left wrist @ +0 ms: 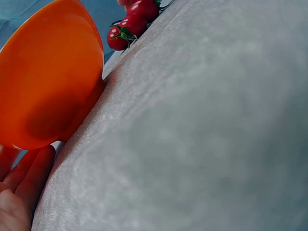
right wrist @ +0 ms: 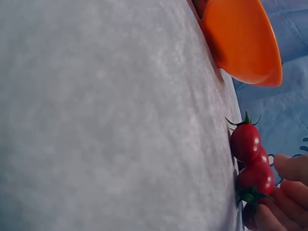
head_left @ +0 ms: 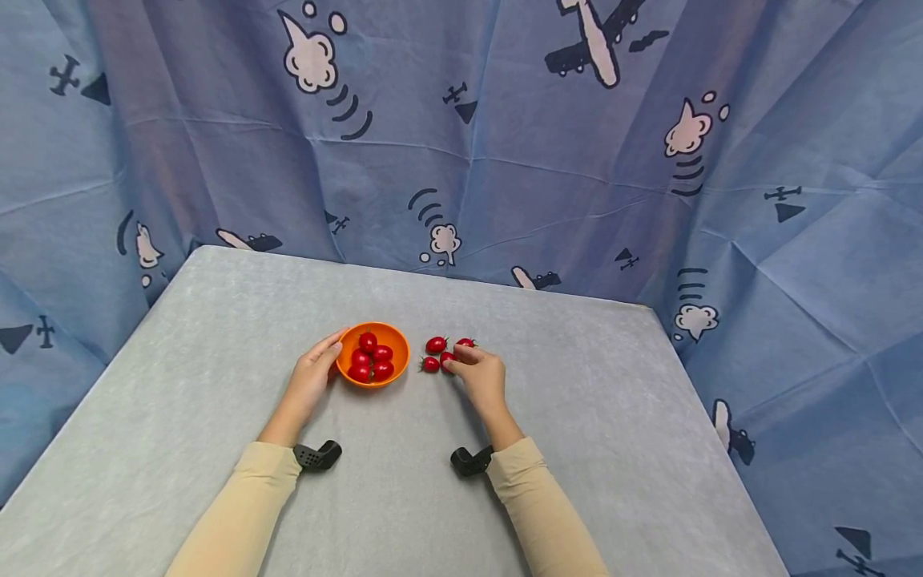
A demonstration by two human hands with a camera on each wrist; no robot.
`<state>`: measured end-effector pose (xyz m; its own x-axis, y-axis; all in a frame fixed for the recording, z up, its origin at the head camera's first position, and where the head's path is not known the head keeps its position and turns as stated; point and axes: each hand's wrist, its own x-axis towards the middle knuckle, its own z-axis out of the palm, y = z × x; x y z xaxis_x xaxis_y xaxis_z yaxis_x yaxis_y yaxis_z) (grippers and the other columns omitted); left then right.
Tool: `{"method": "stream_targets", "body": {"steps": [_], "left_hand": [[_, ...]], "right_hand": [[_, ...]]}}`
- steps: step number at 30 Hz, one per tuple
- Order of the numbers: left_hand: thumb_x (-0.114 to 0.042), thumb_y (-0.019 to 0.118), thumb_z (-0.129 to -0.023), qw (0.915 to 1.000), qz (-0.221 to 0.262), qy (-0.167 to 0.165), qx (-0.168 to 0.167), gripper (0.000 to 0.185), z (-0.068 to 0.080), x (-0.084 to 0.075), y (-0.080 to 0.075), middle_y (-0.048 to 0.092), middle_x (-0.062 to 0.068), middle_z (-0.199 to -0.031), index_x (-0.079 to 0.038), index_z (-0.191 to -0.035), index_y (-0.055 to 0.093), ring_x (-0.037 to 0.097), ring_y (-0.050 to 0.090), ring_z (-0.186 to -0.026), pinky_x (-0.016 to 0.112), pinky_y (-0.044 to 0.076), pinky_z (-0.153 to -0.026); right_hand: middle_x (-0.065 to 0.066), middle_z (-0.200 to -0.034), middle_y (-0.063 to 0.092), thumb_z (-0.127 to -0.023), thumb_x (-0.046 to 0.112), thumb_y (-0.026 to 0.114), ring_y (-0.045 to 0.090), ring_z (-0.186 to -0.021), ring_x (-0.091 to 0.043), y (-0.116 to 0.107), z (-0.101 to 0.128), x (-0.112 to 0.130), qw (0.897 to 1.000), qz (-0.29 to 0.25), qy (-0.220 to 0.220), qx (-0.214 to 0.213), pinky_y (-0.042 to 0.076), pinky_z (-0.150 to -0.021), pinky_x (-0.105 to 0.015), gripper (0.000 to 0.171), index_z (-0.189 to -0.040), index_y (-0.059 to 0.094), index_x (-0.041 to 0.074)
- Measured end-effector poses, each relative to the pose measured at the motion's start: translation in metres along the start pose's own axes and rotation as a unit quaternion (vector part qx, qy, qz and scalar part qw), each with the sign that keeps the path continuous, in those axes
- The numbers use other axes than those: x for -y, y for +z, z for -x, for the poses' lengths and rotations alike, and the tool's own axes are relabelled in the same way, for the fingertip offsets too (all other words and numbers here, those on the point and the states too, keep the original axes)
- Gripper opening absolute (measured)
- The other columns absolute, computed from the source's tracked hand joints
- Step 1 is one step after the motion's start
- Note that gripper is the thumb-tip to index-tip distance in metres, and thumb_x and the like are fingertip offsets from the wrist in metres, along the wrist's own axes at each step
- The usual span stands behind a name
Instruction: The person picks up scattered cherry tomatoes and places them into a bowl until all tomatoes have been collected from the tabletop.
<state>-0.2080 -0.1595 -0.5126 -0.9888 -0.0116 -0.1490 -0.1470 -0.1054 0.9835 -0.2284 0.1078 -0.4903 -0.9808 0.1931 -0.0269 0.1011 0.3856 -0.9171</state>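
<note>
An orange bowl (head_left: 398, 380) holds several red cherry tomatoes (head_left: 382, 353). My left hand (head_left: 308, 381) holds the bowl at its left side, with the thumb at the rim; in the left wrist view its fingers (left wrist: 36, 173) lie against the lower wall. To the right of the bowl is a small group of loose cherry tomatoes (head_left: 436, 344) with green stems. My right hand (head_left: 481, 380) is over the near right of this group. Its thumb and fingers are spread around one tomato (right wrist: 257, 175), and a fingertip appears close to its stem. Part of the group is hidden behind the hand.
A pale grey cloth covers the table (head_left: 591, 417). Behind and beside it hangs a blue curtain (head_left: 534, 144) printed with planes and clouds. Each wrist wears a black device, the left one (head_left: 319, 456) and the right one (head_left: 471, 462).
</note>
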Motion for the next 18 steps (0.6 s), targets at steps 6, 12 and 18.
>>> {"method": "stream_targets", "body": {"steps": [6, 12, 18], "left_hand": [[-0.024, 0.041, -0.108, 1.0, -0.007, -0.002, -0.001, 0.046, 0.0003, 0.0, -0.001, 0.04, 0.006, -0.159, -0.008, -0.151, 0.042, 0.017, 0.037, -0.146, 0.025, 0.036, -0.117], [-0.025, 0.041, -0.107, 0.9999, -0.011, 0.007, 0.0, 0.047, -0.0011, 0.0024, -0.0014, 0.04, 0.006, -0.159, -0.008, -0.151, 0.042, 0.018, 0.036, -0.147, 0.017, 0.038, -0.113], [-0.025, 0.041, -0.107, 0.9999, -0.004, 0.014, 0.005, 0.047, -0.0014, 0.004, -0.0017, 0.04, 0.007, -0.158, -0.007, -0.151, 0.042, 0.018, 0.037, -0.146, 0.012, 0.041, -0.108]], "right_hand": [[-0.017, -0.11, 0.075, -0.079, 0.005, 0.081, 0.068, -0.106, -0.026, 0.0024, -0.0005, -0.0033, 1.0, 0.025, -0.011, -0.003, 0.061, -0.08, -0.031, 0.033, -0.111, 0.075, 0.0], [-0.017, -0.109, 0.075, -0.077, 0.005, 0.082, 0.067, -0.107, -0.027, 0.0025, -0.0017, -0.0065, 0.998, 0.053, -0.022, -0.003, 0.059, -0.079, -0.029, 0.032, -0.109, 0.077, 0.001], [-0.018, -0.106, 0.075, -0.076, 0.005, 0.083, 0.067, -0.106, -0.029, 0.002, -0.0017, -0.0083, 0.997, 0.061, -0.039, -0.001, 0.057, -0.081, -0.03, 0.032, -0.106, 0.077, 0.0]]}}
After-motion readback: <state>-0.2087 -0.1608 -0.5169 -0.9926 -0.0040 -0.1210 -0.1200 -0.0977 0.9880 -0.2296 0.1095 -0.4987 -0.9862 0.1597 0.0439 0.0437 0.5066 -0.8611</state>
